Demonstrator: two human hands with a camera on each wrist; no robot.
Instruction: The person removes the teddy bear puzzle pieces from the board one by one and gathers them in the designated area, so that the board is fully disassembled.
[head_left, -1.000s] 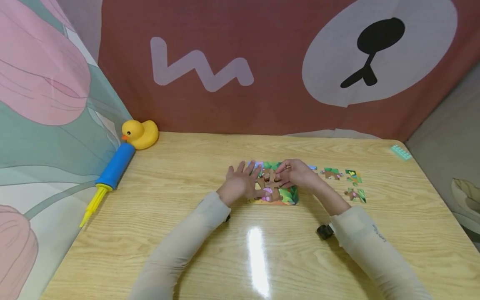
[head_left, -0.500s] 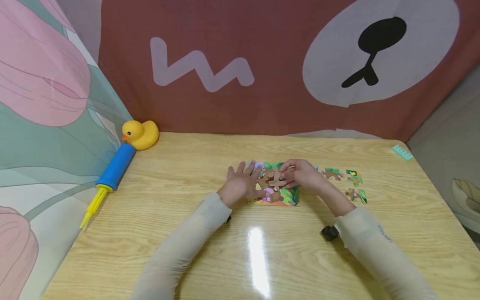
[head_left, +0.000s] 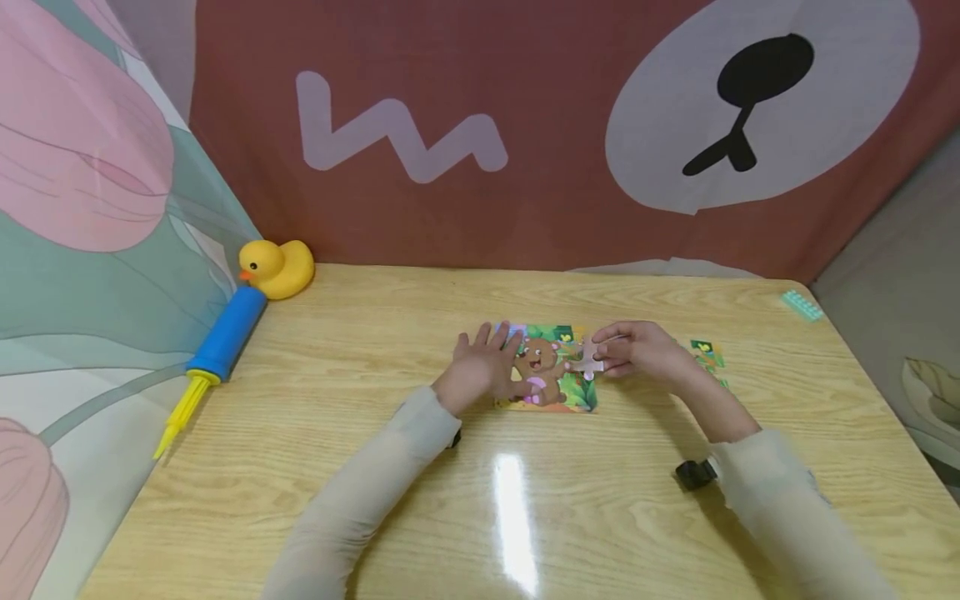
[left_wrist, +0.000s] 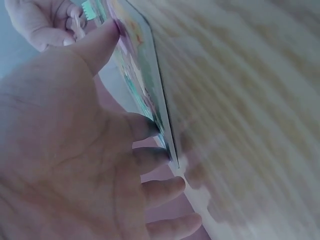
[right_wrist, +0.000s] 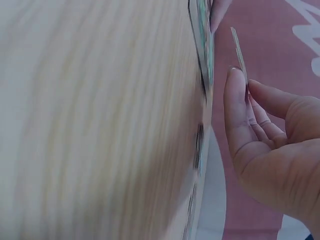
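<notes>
A jigsaw puzzle (head_left: 546,398) with a brown bear picture lies on the table. My left hand (head_left: 480,371) rests on its left side with fingers spread; in the left wrist view the thumb (left_wrist: 102,45) and fingertips touch the board's edge and face. Just above the puzzle's right side, my right hand (head_left: 641,350) pinches a puzzle piece (head_left: 589,358) between thumb and fingers. From the right wrist view that piece (right_wrist: 238,50) appears edge-on, lifted off the surface. Its printed face is washed out by glare in the head view.
Loose puzzle pieces (head_left: 707,352) lie right of the puzzle, partly hidden by the right hand and forearm. A teal toy brick (head_left: 802,305) sits at the back right corner. At the left edge are a yellow rubber duck (head_left: 279,271) and a blue hand pump (head_left: 231,332).
The right hand has moved right, carrying the pinched piece away from the bear's middle, which now shows uncovered. The left hand stays in place.
</notes>
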